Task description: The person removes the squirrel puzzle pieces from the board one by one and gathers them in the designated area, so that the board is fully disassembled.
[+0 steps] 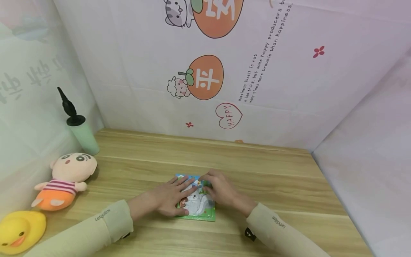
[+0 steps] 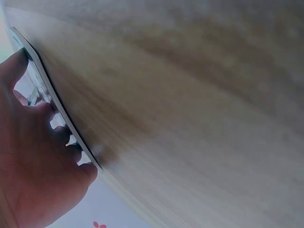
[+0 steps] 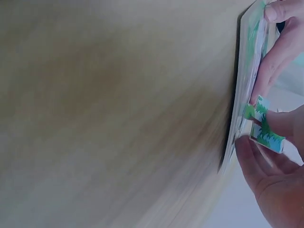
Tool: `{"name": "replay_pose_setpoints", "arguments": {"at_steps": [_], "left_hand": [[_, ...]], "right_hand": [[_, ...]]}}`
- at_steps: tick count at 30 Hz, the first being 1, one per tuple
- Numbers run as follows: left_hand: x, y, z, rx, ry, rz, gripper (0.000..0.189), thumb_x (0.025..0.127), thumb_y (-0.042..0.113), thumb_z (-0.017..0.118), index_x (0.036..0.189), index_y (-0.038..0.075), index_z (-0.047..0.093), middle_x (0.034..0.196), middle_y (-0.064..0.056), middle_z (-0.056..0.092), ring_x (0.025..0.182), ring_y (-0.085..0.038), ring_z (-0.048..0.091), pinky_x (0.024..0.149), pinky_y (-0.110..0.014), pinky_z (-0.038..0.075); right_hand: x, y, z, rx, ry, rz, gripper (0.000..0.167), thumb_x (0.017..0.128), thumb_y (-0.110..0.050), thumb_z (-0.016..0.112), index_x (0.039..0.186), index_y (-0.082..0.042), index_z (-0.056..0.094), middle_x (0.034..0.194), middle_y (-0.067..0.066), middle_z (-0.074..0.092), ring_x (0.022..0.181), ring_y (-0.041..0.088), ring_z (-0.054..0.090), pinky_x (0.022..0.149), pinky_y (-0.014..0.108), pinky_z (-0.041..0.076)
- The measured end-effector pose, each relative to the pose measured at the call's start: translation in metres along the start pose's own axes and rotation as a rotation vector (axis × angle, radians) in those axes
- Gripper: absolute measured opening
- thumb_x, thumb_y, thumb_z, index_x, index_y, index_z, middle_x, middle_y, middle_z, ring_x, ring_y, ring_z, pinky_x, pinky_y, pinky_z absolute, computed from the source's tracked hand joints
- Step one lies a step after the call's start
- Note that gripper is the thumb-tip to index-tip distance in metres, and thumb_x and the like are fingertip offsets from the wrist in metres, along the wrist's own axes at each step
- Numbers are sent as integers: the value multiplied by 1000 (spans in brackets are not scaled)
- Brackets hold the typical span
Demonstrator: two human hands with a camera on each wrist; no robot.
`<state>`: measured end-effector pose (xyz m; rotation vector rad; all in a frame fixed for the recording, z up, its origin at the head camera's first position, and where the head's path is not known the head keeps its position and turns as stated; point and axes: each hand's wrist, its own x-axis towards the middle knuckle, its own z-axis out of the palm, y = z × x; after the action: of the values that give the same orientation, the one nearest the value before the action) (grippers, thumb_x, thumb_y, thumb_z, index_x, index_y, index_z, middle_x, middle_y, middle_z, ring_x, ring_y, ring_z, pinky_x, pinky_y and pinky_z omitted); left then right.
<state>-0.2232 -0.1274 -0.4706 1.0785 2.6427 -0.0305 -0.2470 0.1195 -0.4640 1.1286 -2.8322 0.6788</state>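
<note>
A flat jigsaw puzzle (image 1: 200, 217) with a blue and green border and a white squirrel-like animal lies on the wooden table. My left hand (image 1: 168, 198) rests on its left part, fingers spread and straight. In the left wrist view the fingertips touch the puzzle's face. At the upper right of the puzzle is my right hand (image 1: 223, 190). In the right wrist view it pinches a puzzle piece (image 3: 268, 137) printed with green leaves, tilted up off the board. Its other fingers touch the board's edge. Both hands hide parts of the picture.
Along the left side stand a yellow toy duck (image 1: 22, 230), a plush doll (image 1: 65, 180) in a striped top, and a pale green hand pump (image 1: 84, 135) with a black nozzle. Printed cloth (image 1: 273, 117) hangs behind the wooden table (image 1: 273, 171).
</note>
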Motion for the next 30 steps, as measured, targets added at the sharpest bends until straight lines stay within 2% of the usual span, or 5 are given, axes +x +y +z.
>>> {"name": "replay_pose_setpoints", "arguments": {"at_steps": [5, 12, 16, 22, 30], "left_hand": [[0, 1, 1, -13, -6, 0, 84, 101, 70, 41, 168, 24, 18, 178, -6, 8, 166, -29, 9, 136, -52, 17], [-3, 3, -1, -18, -9, 9, 84, 102, 68, 42, 168, 21, 21, 178, -8, 11, 166, -31, 12, 135, -54, 18], [-2, 2, 1, -30, 1, 18, 84, 102, 67, 42, 168, 20, 20, 178, -9, 11, 166, -32, 13, 135, -56, 18], [-2, 3, 1, -42, 6, 30, 84, 103, 66, 43, 168, 19, 20, 178, -10, 11, 166, -33, 12, 135, -57, 18], [-1, 1, -1, -29, 6, 24, 84, 103, 66, 42, 168, 19, 19, 178, -10, 10, 166, -33, 11, 135, -57, 17]], "right_hand": [[-2, 0, 1, 51, 11, -42, 23, 97, -3, 69, 119, -4, 73, 117, 12, 76, 107, 24, 75, 91, 33, 65], [-6, 11, -10, 186, 51, 26, 27, 97, 5, 63, 123, 2, 71, 119, 18, 76, 102, 26, 75, 86, 31, 64], [-16, 32, -26, 217, 97, 66, 27, 97, 6, 63, 124, 5, 66, 108, 18, 76, 87, 19, 72, 73, 21, 60], [-45, 75, -55, 150, 145, 170, 21, 94, 8, 67, 114, 2, 68, 101, 17, 75, 87, 19, 70, 71, 25, 59], [-83, 122, -84, 127, 72, 282, 20, 94, 7, 68, 113, 4, 71, 106, 19, 73, 85, 17, 64, 68, 22, 54]]}}
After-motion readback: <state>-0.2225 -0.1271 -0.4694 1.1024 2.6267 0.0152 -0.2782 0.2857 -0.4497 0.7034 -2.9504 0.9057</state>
